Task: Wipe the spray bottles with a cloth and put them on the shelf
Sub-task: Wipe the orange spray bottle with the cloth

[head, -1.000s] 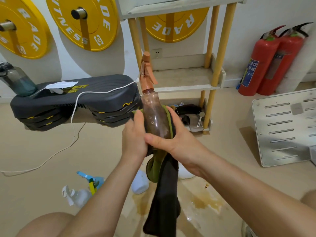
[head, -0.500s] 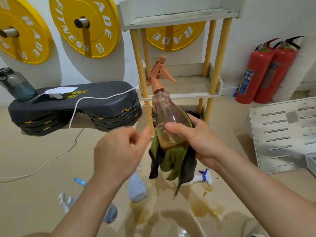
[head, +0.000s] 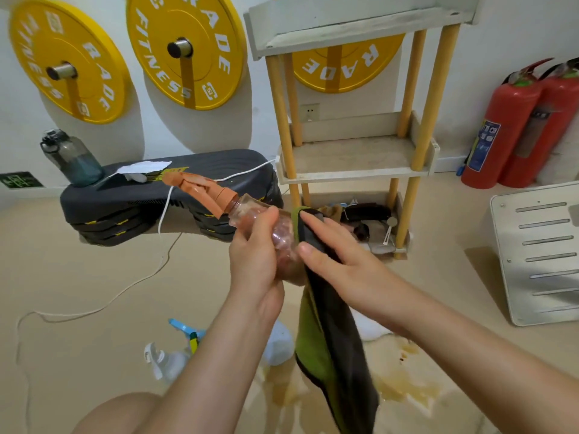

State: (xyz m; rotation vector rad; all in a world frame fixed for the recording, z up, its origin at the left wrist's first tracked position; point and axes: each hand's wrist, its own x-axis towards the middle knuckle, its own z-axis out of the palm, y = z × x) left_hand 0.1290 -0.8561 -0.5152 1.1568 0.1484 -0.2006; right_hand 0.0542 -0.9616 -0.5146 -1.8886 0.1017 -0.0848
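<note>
Left hand [head: 253,258] now grips the orange-nozzled spray bottle [head: 246,209], tipped toward ten o'clock; right hand [head: 336,260] clamps the cloth [head: 332,339] round its base, so wiping continues.

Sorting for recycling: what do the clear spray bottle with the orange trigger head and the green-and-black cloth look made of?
The clear spray bottle looks like glossy plastic: colours show through its wall. Its orange trigger head seems matte plastic. The green-and-black cloth looks like soft fabric, perhaps microfibre: it hangs limp.
</note>
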